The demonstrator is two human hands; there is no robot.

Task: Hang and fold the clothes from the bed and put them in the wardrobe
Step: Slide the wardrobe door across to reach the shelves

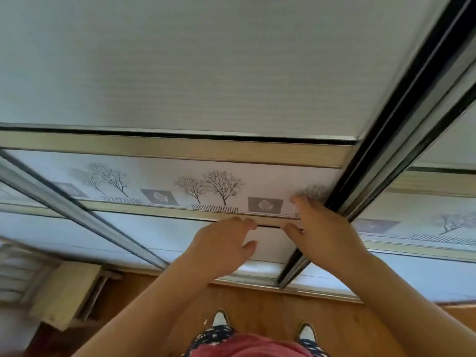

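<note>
Left hand (221, 243), right hand (319, 228), against wardrobe door (180, 73)

The person wears a pink top (247, 347), navy white-speckled trousers (214, 334) and white-toed shoes (220, 318)

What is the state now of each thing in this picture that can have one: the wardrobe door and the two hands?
Sliding wardrobe door: no opening into the wardrobe shows; cannot tell if it is fully shut.
Left hand: open, holding nothing, fingertips at the door's horizontal rail.
Right hand: open, holding nothing, fingers straight, laid on the door beside its vertical frame.
</note>
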